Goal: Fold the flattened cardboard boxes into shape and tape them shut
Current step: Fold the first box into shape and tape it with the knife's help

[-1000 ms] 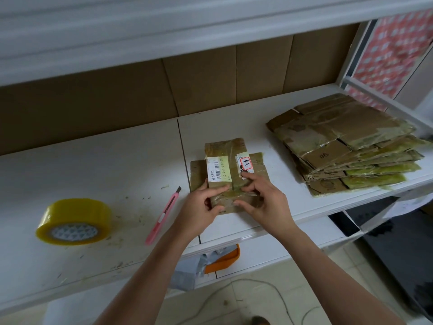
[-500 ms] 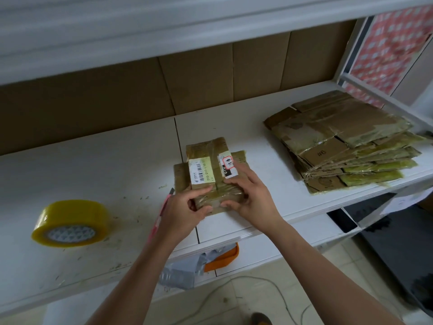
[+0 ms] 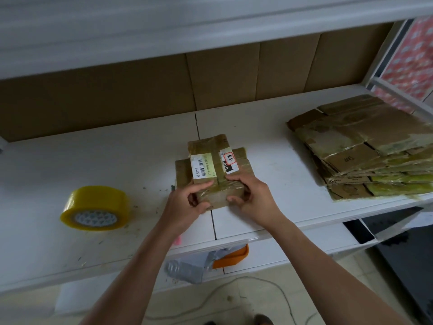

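Stretching wide across the view, a white shelf (image 3: 93, 165), brown cardboard lining (image 3: 222, 78) standing along the back. Sitting at the right end, well apart from the hands, a stack (image 3: 365, 148) of flattened boxes, "#6" marked on one, yellowed tape along the edges. Lying in the middle of the shelf, right over the seam between two boards, the box (image 3: 210, 170), still flat, white barcode labels on top and old tape running across. Gripping its near left corner, the left hand (image 3: 185, 202), thumb curling over the top, fingers tucking round the edge. Gripping the near right corner, the right hand (image 3: 251, 198), fingers curling onto the top face, thumb pressing the near edge. Both hands clamping on the box, nothing loose. Resting off to the left, near the front edge and well apart from the box, a yellow tape roll (image 3: 96, 207), lying on its side. Peeking out just under the left forearm, a pink sliver of knife (image 3: 177, 240), mostly hidden. Showing below the shelf, something orange (image 3: 232, 256) and a grey bag (image 3: 185, 268).
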`<move>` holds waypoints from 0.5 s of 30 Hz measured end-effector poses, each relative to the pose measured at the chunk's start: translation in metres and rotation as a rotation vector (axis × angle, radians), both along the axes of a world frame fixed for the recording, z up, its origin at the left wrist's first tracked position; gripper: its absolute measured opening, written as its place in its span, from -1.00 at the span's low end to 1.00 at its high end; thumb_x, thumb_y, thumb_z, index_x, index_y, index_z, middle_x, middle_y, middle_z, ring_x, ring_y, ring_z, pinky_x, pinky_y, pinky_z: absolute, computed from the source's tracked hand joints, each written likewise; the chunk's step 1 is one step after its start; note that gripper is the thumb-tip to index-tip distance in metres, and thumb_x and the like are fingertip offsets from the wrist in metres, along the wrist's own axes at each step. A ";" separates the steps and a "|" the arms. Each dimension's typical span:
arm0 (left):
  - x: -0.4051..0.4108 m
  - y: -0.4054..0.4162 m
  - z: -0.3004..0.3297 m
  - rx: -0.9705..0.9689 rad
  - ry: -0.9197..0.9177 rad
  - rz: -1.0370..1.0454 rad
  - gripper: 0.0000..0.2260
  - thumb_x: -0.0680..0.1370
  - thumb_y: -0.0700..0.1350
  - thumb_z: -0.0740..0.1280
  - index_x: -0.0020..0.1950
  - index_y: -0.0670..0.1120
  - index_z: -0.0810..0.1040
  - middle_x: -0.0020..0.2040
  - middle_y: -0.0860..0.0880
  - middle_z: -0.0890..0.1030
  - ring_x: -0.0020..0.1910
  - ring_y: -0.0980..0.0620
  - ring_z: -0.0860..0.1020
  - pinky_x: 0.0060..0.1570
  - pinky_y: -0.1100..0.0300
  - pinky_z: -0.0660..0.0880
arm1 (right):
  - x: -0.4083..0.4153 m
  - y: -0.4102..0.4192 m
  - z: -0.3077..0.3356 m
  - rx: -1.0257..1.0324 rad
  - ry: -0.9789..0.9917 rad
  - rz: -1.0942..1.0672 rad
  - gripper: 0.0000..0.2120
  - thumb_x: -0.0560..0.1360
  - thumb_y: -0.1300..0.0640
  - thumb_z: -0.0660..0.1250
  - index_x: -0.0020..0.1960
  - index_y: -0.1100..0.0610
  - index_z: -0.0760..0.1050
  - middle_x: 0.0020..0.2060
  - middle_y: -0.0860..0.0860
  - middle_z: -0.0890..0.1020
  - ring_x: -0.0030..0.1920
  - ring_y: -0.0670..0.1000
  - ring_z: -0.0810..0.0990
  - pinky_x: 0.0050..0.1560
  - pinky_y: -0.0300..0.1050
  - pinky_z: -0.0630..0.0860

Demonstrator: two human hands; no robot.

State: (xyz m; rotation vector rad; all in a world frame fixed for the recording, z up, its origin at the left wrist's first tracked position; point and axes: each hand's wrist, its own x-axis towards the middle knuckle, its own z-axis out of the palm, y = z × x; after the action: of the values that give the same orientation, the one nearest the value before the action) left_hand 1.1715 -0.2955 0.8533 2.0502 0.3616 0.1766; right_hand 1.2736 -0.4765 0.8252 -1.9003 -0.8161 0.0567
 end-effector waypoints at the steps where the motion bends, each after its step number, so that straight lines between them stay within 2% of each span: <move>1: -0.001 0.001 0.000 -0.001 0.003 -0.008 -0.43 0.40 -0.29 0.52 0.20 0.31 0.55 0.21 0.13 0.51 0.01 0.34 0.56 -0.16 0.45 0.54 | -0.002 0.002 0.001 -0.037 -0.022 -0.028 -0.48 0.31 0.13 0.59 0.23 0.10 0.54 0.22 -0.04 0.57 0.19 -0.04 0.56 0.18 -0.18 0.53; 3: -0.001 0.002 0.000 -0.013 -0.009 -0.026 -0.40 0.35 -0.30 0.56 0.22 0.26 0.57 0.20 0.14 0.52 0.01 0.44 0.54 -0.16 0.47 0.52 | -0.009 0.009 0.001 -0.102 -0.071 -0.110 -0.42 0.26 -0.02 0.61 0.21 0.08 0.52 0.16 -0.07 0.60 0.09 -0.09 0.56 0.05 -0.28 0.48; 4: -0.001 0.001 -0.001 -0.024 -0.019 -0.028 -0.40 0.33 -0.29 0.57 0.22 0.25 0.57 0.21 0.12 0.53 0.03 0.41 0.55 -0.14 0.47 0.51 | -0.012 0.013 0.001 -0.119 -0.078 -0.151 -0.42 0.26 -0.06 0.60 0.20 0.07 0.50 0.15 -0.06 0.61 0.06 -0.08 0.57 -0.01 -0.30 0.46; 7: 0.000 -0.001 -0.004 -0.061 -0.042 0.006 -0.44 0.34 -0.30 0.57 0.22 0.18 0.59 0.29 -0.01 0.57 0.07 0.16 0.61 -0.14 0.45 0.52 | -0.016 0.016 0.000 -0.129 -0.072 -0.167 -0.47 0.34 -0.05 0.55 0.21 0.10 0.46 0.17 -0.02 0.61 0.02 -0.01 0.59 -0.10 -0.31 0.41; 10: -0.001 -0.001 -0.005 -0.067 -0.028 0.012 -0.45 0.37 -0.30 0.55 0.25 0.16 0.60 0.31 -0.08 0.57 0.05 0.12 0.62 -0.17 0.44 0.54 | -0.014 0.009 0.003 -0.208 -0.093 -0.092 -0.47 0.39 0.05 0.53 0.27 0.11 0.42 0.24 -0.01 0.57 0.02 0.06 0.62 -0.06 -0.18 0.50; 12: -0.001 0.000 -0.002 -0.064 -0.027 -0.006 -0.46 0.36 -0.25 0.57 0.24 0.18 0.60 0.23 -0.12 0.60 0.06 0.21 0.56 -0.17 0.43 0.56 | -0.011 0.005 0.008 -0.214 -0.039 -0.073 -0.46 0.38 0.04 0.54 0.28 0.05 0.42 0.23 -0.07 0.56 0.06 0.00 0.60 0.03 -0.14 0.53; 13: -0.001 0.001 -0.001 -0.074 -0.035 -0.012 -0.49 0.36 -0.20 0.58 0.21 0.22 0.59 0.19 -0.11 0.62 0.03 0.27 0.55 -0.01 0.33 0.54 | -0.011 0.005 0.011 -0.179 0.007 -0.082 -0.49 0.38 -0.01 0.53 0.26 0.02 0.45 0.19 -0.13 0.57 0.06 -0.08 0.58 0.05 -0.19 0.53; 14: -0.001 0.000 0.000 -0.089 -0.046 -0.012 -0.53 0.37 -0.13 0.58 0.17 0.27 0.59 0.16 -0.10 0.64 -0.06 0.28 0.60 -0.21 0.39 0.58 | -0.012 0.007 0.013 -0.139 0.052 -0.101 -0.54 0.39 -0.07 0.51 0.23 0.01 0.49 0.13 -0.18 0.58 0.04 -0.14 0.57 0.05 -0.25 0.52; 15: 0.000 -0.001 0.000 -0.100 -0.059 -0.004 -0.59 0.40 -0.07 0.56 0.13 0.31 0.58 0.14 -0.09 0.66 -0.16 0.26 0.63 -0.26 0.47 0.46 | -0.012 0.008 0.015 -0.108 0.086 -0.123 -0.58 0.40 -0.09 0.49 0.19 0.00 0.52 0.07 -0.22 0.58 0.01 -0.18 0.57 0.03 -0.29 0.51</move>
State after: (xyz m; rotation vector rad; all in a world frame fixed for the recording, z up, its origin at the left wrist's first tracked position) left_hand 1.1712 -0.2962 0.8532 1.9428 0.3236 0.2125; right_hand 1.2612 -0.4682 0.8398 -2.0312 -0.6481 0.1075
